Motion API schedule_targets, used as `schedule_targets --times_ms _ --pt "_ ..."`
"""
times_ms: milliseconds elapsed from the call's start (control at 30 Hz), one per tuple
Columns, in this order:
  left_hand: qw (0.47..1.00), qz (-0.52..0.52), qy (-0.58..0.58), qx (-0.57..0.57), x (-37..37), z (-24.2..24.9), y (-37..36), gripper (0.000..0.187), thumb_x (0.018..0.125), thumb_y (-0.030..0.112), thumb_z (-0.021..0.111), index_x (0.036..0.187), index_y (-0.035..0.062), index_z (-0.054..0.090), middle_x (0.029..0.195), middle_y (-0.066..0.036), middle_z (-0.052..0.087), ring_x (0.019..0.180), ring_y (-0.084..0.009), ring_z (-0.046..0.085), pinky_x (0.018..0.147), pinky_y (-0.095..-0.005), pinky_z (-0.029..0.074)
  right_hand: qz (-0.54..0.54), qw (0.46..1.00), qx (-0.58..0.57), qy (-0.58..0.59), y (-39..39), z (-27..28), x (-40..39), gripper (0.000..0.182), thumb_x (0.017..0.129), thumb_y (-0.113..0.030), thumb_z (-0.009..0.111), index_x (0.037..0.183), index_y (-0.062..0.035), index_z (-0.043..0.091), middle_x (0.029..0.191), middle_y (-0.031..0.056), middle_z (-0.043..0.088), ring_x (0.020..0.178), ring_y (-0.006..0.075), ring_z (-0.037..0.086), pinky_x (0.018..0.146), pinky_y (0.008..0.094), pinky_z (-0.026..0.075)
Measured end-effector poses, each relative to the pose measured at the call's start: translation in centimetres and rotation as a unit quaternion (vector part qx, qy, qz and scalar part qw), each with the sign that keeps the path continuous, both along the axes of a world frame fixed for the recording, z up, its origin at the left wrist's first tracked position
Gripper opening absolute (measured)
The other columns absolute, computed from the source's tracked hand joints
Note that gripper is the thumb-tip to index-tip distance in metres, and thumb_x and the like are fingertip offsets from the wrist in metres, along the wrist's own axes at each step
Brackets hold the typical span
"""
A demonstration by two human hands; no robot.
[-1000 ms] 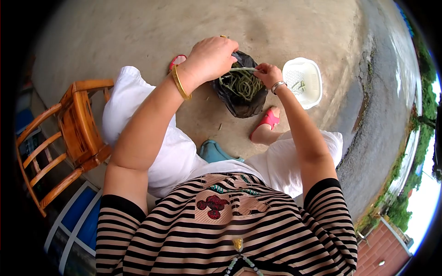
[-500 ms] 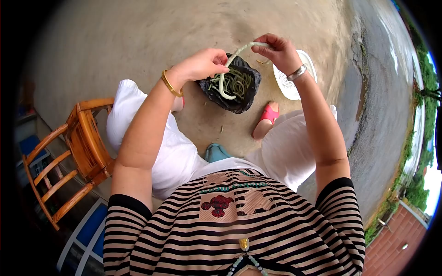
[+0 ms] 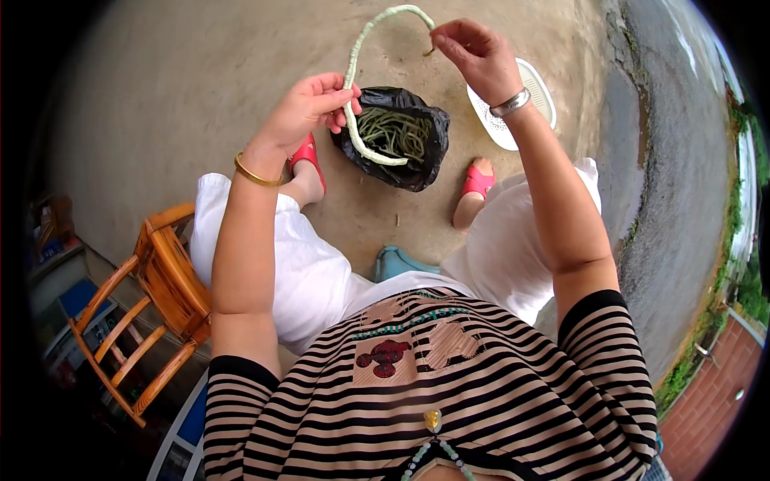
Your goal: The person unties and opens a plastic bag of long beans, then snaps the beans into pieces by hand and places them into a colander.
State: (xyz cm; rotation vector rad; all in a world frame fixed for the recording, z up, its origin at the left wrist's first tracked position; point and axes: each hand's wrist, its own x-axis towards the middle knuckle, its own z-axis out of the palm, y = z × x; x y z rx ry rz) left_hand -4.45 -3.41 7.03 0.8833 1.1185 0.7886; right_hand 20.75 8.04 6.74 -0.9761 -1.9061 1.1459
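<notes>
Long bean: pale green, held up in the air above the black bag; bent into an arch, not straight.
Long axis: rises from the left hand, curves over the top and comes down to the right hand; the lower tail runs down past the left hand and hooks rightward over the bag's mouth.
Ends: one end at the right fingertips, the other hanging free over the bag.
Left hand: fingers curled narrowly round the bean partway along; gold bangle at the wrist.
Right hand: raised higher, thumb and fingertips pinched on the bean's upper end; other fingers loosely bent; silver bracelet on the wrist.
Black bag: on the concrete ground between the person's feet, mouth open, more green beans inside.
White basket: on the ground just right of the bag, partly hidden behind the right wrist.
Wooden chair: beside the person's left leg, well apart from the bag.
</notes>
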Motion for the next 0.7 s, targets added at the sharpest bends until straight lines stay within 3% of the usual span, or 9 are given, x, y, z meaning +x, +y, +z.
schedule_targets --times_ms 67,133,200,267,433,533,567,700 --pt "1.000 0.012 -0.009 0.007 -0.3 0.4 0.1 0.014 0.094 0.014 0.051 0.100 0.0045 0.058 0.085 -0.002 0.061 0.067 -0.0056 0.052 0.063 -0.0185 0.045 0.135 0.989 -0.057 -0.009 0.1 -1.0 0.5 0.021 0.088 -0.021 0.063 0.098 -0.0037 0.066 0.087 0.0040 0.069 0.080 0.0101 0.063 0.071 0.0249 0.050" --pt "1.000 0.021 -0.014 0.014 -0.4 0.7 0.1 0.014 0.094 0.015 0.051 0.099 0.0046 0.058 0.085 -0.002 0.061 0.068 -0.0060 0.052 0.065 -0.0197 0.045 0.252 0.939 -0.210 -0.107 -1.4 0.6 0.6 0.027 0.091 -0.030 0.059 0.098 -0.0054 0.067 0.087 0.0025 0.069 0.082 0.0093 0.063 0.070 0.0238 0.050" --pt "0.999 0.029 -0.015 0.021 -0.4 0.7 0.2 0.014 0.094 0.015 0.051 0.099 0.0045 0.058 0.086 -0.002 0.061 0.068 -0.0060 0.052 0.064 -0.0201 0.046 0.335 0.888 -0.286 -0.133 -2.9 0.7 0.4 0.038 0.094 -0.040 0.050 0.100 -0.0068 0.067 0.087 0.0023 0.068 0.082 0.0096 0.062 0.069 0.0244 0.049" --pt "0.999 0.042 -0.013 0.024 -0.5 0.6 0.4 0.014 0.093 0.015 0.052 0.100 0.0043 0.058 0.086 -0.003 0.061 0.068 -0.0061 0.053 0.064 -0.0203 0.046 0.384 0.846 -0.331 -0.166 -4.0 0.7 -0.2 0.038 0.096 -0.037 0.047 0.099 -0.0043 0.066 0.088 0.0027 0.068 0.083 0.0087 0.063 0.068 0.0232 0.048" --pt "0.997 0.072 -0.018 0.030 -0.5 0.1 0.7 0.016 0.093 0.017 0.053 0.100 0.0038 0.059 0.086 -0.004 0.062 0.068 -0.0070 0.054 0.063 -0.0212 0.046 0.399 0.849 -0.308 -0.157 -5.4 0.5 -0.6 0.030 0.097 -0.028 0.044 0.094 -0.0048 0.064 0.079 -0.0011 0.064 0.077 0.0067 0.061 0.066 0.0227 0.047" --pt "0.992 0.103 -0.065 0.018 -0.6 -0.5 0.8 0.016 0.093 0.018 0.054 0.098 0.0042 0.059 0.087 -0.005 0.063 0.067 -0.0076 0.054 0.062 -0.0212 0.045 0.383 0.860 -0.310 -0.132 -5.5 0.4 -0.5 0.030 0.097 -0.027 0.043 0.096 -0.0047 0.063 0.080 -0.0015 0.064 0.077 0.0065 0.060 0.066 0.0221 0.046" --pt "0.988 0.134 -0.080 -0.004 -0.3 -0.6 0.7 0.015 0.092 0.019 0.055 0.096 0.0044 0.059 0.087 -0.007 0.064 0.067 -0.0086 0.054 0.060 -0.0214 0.043 0.379 0.863 -0.307 -0.131 -5.5 0.8 -0.4 0.030 0.096 -0.026 0.042 0.096 -0.0047 0.062 0.086 0.0021 0.065 0.080 0.0082 0.061 0.071 0.0248 0.048" --pt "0.949 0.191 -0.235 -0.090 0.3 -1.8 0.3 0.014 0.091 0.018 0.056 0.090 0.0049 0.059 0.088 -0.009 0.064 0.066 -0.0109 0.053 0.056 -0.0222 0.043 0.350 0.873 -0.338 -0.041 -5.5 0.9 -0.5 0.030 0.097 -0.025 0.041 0.095 -0.0022 0.060 0.081 0.0008 0.062 0.076 0.0080 0.060 0.070 0.0227 0.048"
